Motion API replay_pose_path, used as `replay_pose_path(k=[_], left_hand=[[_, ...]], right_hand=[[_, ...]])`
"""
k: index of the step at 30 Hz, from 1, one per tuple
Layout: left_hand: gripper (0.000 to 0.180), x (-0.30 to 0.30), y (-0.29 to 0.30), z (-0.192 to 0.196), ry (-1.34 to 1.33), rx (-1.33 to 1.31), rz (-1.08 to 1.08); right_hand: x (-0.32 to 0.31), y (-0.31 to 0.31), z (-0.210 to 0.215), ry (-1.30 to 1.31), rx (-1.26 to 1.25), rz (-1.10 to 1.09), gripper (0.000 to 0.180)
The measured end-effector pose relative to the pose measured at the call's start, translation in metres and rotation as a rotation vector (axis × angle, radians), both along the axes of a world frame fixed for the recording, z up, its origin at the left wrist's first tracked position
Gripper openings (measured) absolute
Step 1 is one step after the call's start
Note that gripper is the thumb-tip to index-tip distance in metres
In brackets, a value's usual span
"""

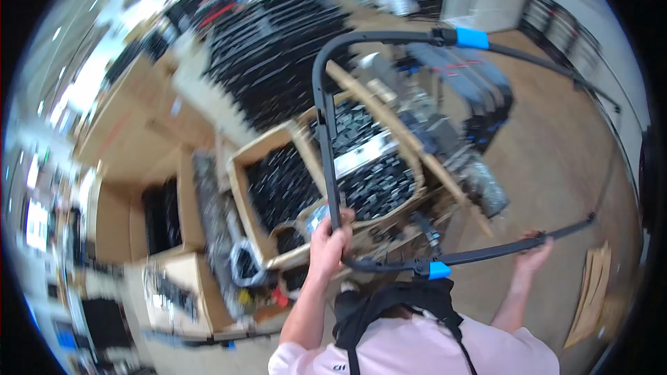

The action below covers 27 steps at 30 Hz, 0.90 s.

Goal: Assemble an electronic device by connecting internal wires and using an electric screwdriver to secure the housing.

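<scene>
A large black tubular frame, bent into a U with rounded corners and blue sleeves, spans the view in front of me. My left hand is closed around the frame's left side, just above its near corner. Farther right, my right hand grips the near tube close to a joint. One blue sleeve sits on the far tube, and another blue sleeve is on the near tube between my hands. The frame is held up above cartons of small black parts.
Below the frame stand a carton and another, both filled with black parts. A long cardboard strip lies across them. Black tubes are stacked beyond. Curved grey frames stand at the far right, and flat cardboard lies on the floor.
</scene>
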<state>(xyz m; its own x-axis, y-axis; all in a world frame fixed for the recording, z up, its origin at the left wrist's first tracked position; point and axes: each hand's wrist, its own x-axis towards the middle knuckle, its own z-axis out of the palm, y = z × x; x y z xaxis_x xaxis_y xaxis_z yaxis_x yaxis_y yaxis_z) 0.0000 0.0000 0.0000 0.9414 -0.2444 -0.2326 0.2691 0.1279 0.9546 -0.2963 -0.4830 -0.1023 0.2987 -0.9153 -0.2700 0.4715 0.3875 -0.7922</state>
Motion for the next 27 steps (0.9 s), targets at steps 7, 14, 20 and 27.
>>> replay_pose_path(k=[7, 14, 20, 27], left_hand=[[0.018, -0.034, 0.25, -0.085, 0.026, 0.311, 0.686], [0.016, -0.071, 0.41, -0.142, 0.173, 0.395, 0.759], [0.025, -0.083, 0.46, -0.167, 0.187, 0.724, 0.772], [0.034, -0.082, 0.45, -0.144, 0.035, 1.476, 0.669]], right_hand=[[0.085, 0.025, 0.1, -0.034, -0.199, 0.313, 0.022], [0.181, 0.157, 0.084, 0.088, -0.129, 0.516, 0.019], [0.206, 0.191, 0.028, 0.189, -0.077, 0.65, 0.013], [0.207, 0.18, -0.038, 0.211, 0.166, 0.849, 0.015]])
